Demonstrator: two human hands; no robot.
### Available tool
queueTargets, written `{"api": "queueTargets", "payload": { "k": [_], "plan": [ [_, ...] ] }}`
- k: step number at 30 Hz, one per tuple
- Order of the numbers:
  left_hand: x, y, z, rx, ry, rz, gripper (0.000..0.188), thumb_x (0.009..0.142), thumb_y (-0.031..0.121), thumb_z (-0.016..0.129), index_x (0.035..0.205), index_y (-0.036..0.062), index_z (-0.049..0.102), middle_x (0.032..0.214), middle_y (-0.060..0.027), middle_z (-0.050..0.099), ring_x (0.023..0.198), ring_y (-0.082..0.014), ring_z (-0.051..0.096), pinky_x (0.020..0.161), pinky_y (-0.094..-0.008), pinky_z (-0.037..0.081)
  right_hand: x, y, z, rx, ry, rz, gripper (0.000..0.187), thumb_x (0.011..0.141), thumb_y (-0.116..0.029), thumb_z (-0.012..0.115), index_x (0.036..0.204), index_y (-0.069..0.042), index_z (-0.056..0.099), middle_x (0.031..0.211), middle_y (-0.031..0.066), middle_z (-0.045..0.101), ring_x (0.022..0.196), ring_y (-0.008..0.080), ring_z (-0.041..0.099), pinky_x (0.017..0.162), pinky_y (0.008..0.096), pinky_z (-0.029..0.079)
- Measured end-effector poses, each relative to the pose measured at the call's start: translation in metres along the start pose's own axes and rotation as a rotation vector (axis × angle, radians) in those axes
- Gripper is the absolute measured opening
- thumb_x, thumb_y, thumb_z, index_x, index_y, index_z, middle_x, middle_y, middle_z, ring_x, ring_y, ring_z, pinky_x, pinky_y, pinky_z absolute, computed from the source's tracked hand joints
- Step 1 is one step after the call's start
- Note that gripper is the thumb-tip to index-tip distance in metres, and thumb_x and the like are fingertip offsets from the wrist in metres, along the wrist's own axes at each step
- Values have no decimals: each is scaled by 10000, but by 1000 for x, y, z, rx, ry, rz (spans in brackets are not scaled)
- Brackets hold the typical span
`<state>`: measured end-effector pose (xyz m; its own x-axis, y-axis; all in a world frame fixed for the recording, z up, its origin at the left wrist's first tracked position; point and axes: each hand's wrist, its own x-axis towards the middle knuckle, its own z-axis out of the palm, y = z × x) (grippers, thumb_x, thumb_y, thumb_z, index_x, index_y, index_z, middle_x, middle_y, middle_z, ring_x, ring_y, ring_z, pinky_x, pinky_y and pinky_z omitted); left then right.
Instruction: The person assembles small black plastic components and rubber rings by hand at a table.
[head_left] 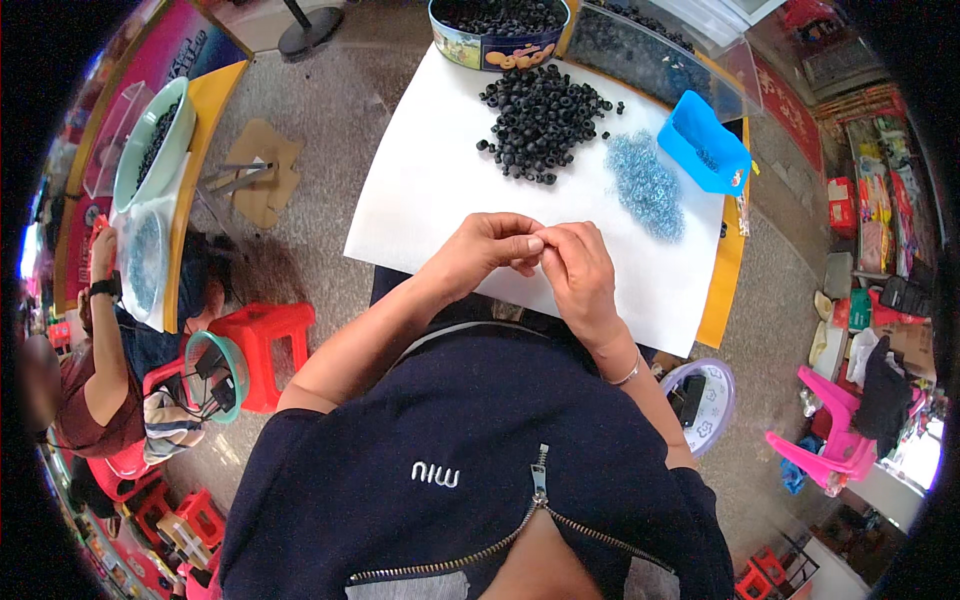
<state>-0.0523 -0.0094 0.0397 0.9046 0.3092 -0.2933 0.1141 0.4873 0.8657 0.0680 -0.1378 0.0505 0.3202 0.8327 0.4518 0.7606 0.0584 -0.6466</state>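
Note:
My left hand (492, 248) and my right hand (582, 272) meet fingertip to fingertip over the near edge of the white table sheet (410, 190). Both are closed in a pinch, and whatever sits between the fingers is too small or hidden to make out. Beyond them lies a heap of small black ring-shaped pieces (540, 122). To its right spreads a pile of tiny, shiny light-blue pieces (648, 186). A blue plastic scoop tray (706, 150) with a few small bits inside rests beside that pile.
At the far edge stand an oval tin (480, 52) and a clear plastic box (650, 75), both holding black pieces. Left, a person (100, 390) sits at another table with a pale green basin (155, 145). A red stool (262, 350) and pink chair (830, 430) flank me.

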Motion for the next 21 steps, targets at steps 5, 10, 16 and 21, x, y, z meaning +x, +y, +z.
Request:
{"api": "queueTargets", "payload": {
  "k": [5, 10, 16, 21],
  "plan": [
    [3, -3, 0, 26, -12, -35, 247, 918, 180, 633, 1065, -18, 653, 881, -47, 666, 737, -107, 607, 711, -241, 512, -5, -1, -1, 250, -43, 249, 195, 801, -13, 631, 994, -29, 618, 886, 104, 582, 807, 237, 584, 718, 337, 482],
    [1, -2, -1, -57, 40, -36, 214, 942, 143, 587, 1066, -20, 648, 878, -47, 649, 729, -108, 589, 708, -240, 508, -3, -5, -8, 383, -26, 398, 194, 833, -48, 645, 1022, -17, 614, 866, 86, 586, 748, 166, 597, 690, 284, 491],
    [7, 5, -4, -217, 90, 17, 213, 965, 113, 534, 1097, -30, 619, 911, -60, 627, 765, -110, 576, 696, -245, 510, -5, 1, -8, 314, 15, 399, 179, 862, -36, 623, 1037, 0, 620, 891, 47, 615, 808, 116, 579, 747, 250, 466],
    [10, 3, -7, -326, 57, 29, 211, 969, 101, 518, 1106, -34, 605, 943, -73, 631, 767, -118, 583, 707, -255, 517, -2, 0, -8, 279, 37, 374, 148, 858, -52, 618, 1001, -12, 622, 875, 106, 607, 783, 189, 615, 713, 290, 496]
  ]
}}
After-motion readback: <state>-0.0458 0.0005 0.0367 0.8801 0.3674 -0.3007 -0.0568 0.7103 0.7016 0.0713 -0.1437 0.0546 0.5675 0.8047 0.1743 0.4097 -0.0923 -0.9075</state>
